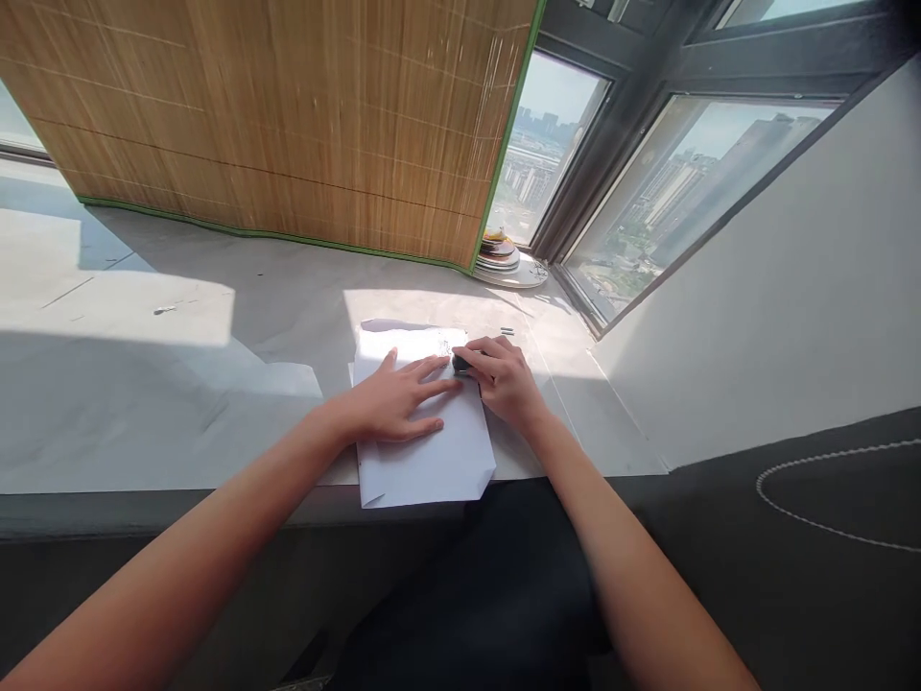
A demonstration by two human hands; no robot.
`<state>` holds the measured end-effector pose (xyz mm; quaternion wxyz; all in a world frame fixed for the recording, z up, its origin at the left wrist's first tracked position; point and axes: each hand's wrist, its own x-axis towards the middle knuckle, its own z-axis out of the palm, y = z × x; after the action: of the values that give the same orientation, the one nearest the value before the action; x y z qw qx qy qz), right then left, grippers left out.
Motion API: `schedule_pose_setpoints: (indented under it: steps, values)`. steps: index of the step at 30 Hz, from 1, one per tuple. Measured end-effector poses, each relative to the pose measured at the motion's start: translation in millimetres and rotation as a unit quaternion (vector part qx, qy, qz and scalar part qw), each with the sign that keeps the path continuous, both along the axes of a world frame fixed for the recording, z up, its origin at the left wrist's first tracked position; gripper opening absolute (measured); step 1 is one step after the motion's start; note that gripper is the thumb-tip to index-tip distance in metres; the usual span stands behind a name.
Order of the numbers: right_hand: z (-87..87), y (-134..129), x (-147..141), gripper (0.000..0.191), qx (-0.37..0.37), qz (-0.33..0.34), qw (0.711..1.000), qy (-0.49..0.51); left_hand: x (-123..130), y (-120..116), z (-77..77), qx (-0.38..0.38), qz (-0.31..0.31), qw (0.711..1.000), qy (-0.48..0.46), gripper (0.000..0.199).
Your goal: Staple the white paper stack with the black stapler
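Observation:
White paper lies on the pale window ledge, its lower edge reaching over the front rim. Small dark marks show near its top right. My left hand rests flat on the paper with its fingers spread. Closed round a small black object, my right hand is at the paper's upper right, just beyond the left fingertips. What the black object is cannot be made out; the fingers partly cover it.
A bamboo blind with green edging hangs at the back of the ledge. Stacked plates stand in the window corner. A white wall rises at the right, with a looped cord below it.

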<state>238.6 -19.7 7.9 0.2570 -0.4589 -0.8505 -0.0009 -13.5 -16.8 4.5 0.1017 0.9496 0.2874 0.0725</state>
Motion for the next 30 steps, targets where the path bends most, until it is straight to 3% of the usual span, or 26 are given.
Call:
schedule_pose_setpoints:
  steps: [6,10,14,19,25,28,30]
  values:
    - [-1.5,-2,12,0.047,0.019,-0.055,0.997,0.056,-2,-1,-0.7,0.001,0.007,1.0,0.002,0.064]
    - [-0.3,-1,16,0.047,0.021,-0.127,0.988,0.083,-1,0,0.0,-0.006,0.008,1.0,0.01,0.061]
    - [-1.8,0,22,0.044,0.008,-0.183,0.977,0.114,-1,-1,0.8,-0.013,0.009,1.0,0.015,0.063]
    - [-7.6,2,29,0.051,-0.045,-0.206,0.971,0.114,-1,0,0.0,-0.012,0.021,1.0,0.011,0.074]
    - [-7.7,1,24,0.032,-0.05,-0.26,0.949,0.172,1,1,-4.4,-0.002,0.019,1.0,0.012,0.073]
    - [-3.2,-2,14,0.025,-0.019,-0.258,0.939,0.227,0,1,0.2,0.0,0.022,0.999,-0.035,0.076]
    - [2.0,-6,5,0.023,-0.005,-0.254,0.932,0.26,-6,4,6.2,0.023,0.06,0.989,-0.133,0.067]
